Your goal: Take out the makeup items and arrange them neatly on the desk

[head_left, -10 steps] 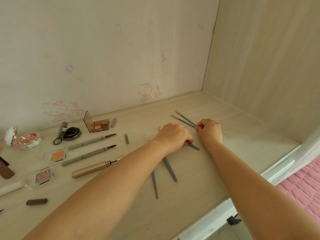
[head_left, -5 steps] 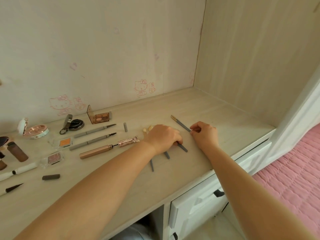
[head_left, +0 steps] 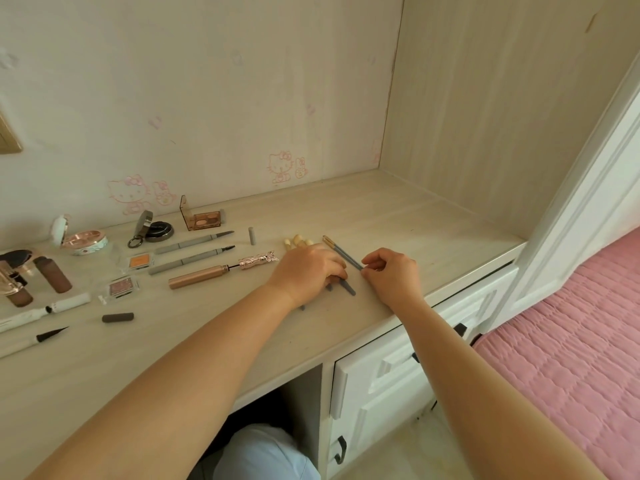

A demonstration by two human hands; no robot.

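Note:
On the pale wooden desk (head_left: 398, 216), my left hand (head_left: 308, 271) lies palm down over several grey-handled makeup brushes (head_left: 348, 288); their pale bristle tips (head_left: 297, 242) stick out beyond the knuckles. My right hand (head_left: 391, 275) pinches the near end of a thin grey brush with a gold ferrule (head_left: 341, 252), which lies slanted on the desk between both hands. To the left lie a rose-gold mascara tube (head_left: 199, 277) with its ornate wand cap (head_left: 258, 260) and two grey brow pencils (head_left: 192, 252).
Further left sit an open eyeshadow palette (head_left: 202, 220), a round black compact (head_left: 157, 230), a pink open compact (head_left: 83, 239), small eyeshadow pans (head_left: 138, 262), brown bottles (head_left: 52, 273), white liner pens (head_left: 52, 306) and a brown cap (head_left: 117, 317). White drawers (head_left: 398, 375) stand below; a pink bed (head_left: 571, 341) lies right.
The view pulled back and shifted left, showing more of the desk and the drawers. My right hand drew the thin brush closer to my left hand; my left hand stays over the brushes.

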